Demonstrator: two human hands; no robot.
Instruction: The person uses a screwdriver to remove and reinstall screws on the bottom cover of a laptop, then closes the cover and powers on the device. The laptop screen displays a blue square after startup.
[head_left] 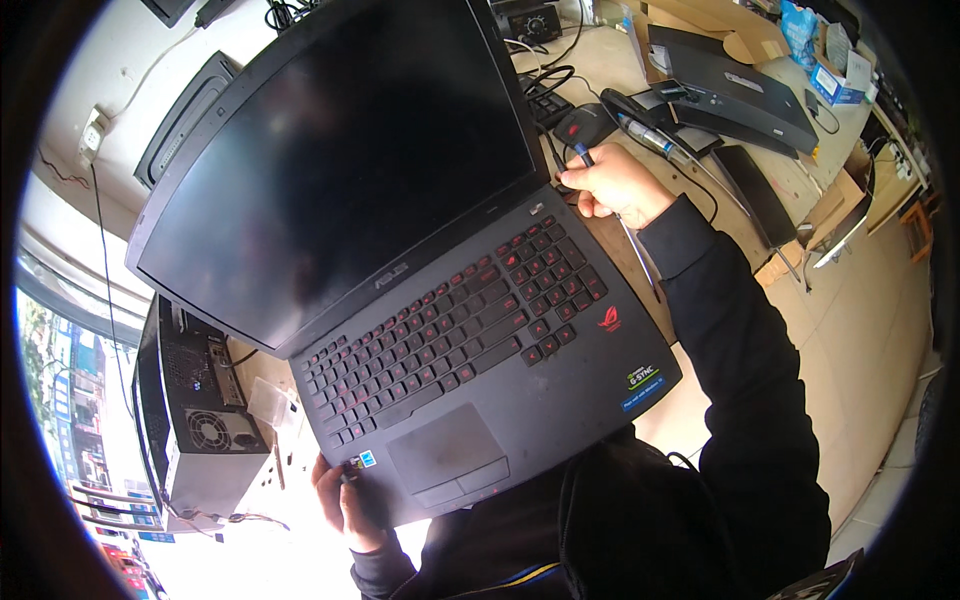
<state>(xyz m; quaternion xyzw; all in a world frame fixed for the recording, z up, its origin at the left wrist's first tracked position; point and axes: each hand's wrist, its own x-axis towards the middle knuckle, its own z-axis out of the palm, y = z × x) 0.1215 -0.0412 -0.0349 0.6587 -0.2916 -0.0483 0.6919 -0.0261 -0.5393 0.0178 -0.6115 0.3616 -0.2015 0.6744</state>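
Observation:
A large open black laptop (450, 440) with red-marked keys lies tilted across the middle of the view, and its screen (340, 170) is dark. My left hand (350, 508) grips the laptop's front left corner, thumb on top beside the small stickers and the other fingers partly hidden. At the far right, next to the hinge, my right hand (622, 184) is closed around a slim tool with a blue end (583, 153). Its kind is hard to make out. A black cable runs close to those fingers and the laptop's side edge.
A desktop computer case (205, 410) stands at the left, near a bright window. Beyond my right hand are a black mouse (585, 124), a pen-shaped tool (650, 135), tangled cables, a flat black device (735, 90) and an open cardboard box (720, 25).

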